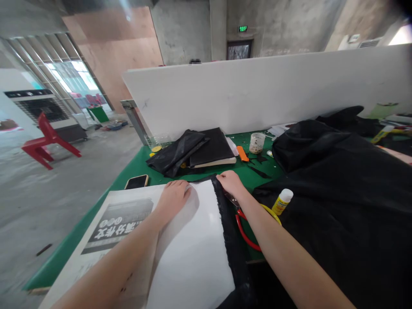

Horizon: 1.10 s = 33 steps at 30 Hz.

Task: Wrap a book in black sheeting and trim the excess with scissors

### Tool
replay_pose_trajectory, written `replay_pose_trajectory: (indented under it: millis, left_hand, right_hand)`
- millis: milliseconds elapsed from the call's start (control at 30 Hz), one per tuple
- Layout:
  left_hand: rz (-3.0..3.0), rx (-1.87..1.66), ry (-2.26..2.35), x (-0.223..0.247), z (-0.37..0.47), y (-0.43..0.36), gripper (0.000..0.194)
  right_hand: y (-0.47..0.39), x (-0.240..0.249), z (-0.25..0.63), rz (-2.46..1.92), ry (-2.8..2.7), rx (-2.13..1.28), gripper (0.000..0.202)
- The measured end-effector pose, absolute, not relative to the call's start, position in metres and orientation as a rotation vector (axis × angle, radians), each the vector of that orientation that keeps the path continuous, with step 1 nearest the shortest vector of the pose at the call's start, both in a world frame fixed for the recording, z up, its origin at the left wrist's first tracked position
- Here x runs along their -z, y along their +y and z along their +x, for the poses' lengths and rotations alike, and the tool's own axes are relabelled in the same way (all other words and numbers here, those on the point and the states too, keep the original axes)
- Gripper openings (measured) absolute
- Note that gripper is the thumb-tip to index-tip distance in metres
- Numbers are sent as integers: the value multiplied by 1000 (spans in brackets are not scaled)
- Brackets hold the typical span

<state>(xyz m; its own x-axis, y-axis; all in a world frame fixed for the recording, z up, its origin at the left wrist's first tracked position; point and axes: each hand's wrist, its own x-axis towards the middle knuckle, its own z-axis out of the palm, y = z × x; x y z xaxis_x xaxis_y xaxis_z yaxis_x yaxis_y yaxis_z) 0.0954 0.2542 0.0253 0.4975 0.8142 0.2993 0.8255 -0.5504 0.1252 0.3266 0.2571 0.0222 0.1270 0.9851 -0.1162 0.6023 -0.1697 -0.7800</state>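
Note:
An open book lies before me. Its printed left page (119, 231) carries large characters, and its white right-hand sheet (196, 240) has a strip of black cloth (229, 240) with a ragged edge folded over its right side. My left hand (174, 197) rests on the sheet near the top, fingers laid down and holding nothing. At the top right corner, the fingers of my right hand (231, 182) are closed on the black cloth. Scissors with red and yellow handles (247, 234) lie under my right forearm, partly hidden. A glue stick (282, 201) with a white cap is close by.
A phone (137, 182) lies left, on the green tabletop (128, 167). Behind are a black-covered book (214, 146), an orange cutter (242, 153) and a clear jar (257, 143). Black cloth (337, 193) covers the right side. A white partition (244, 94) stands along the back.

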Motion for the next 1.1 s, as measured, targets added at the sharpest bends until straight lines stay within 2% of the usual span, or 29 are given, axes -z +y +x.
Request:
replay_pose_trajectory:
  millis: [267,567,900,1100]
  left_hand:
    - [-2678,716,-1556,-32,90,268,21]
    - [-2713,987,-1912,-34,81,289,21]
    - [-2852,1096,-2107,-56,77,297,30]
    - [-2955,1111,-2220,-72,67,295,43]
  right_hand:
    - [263,-13,330,-1796,-1481,-928,26]
    - [257,-4,329,-1723,-1437,-1034,27]
    - [260,-17,333,-1784,-1467,-856,25]
    - [259,-17,334,-1800,-1466,-901,25]
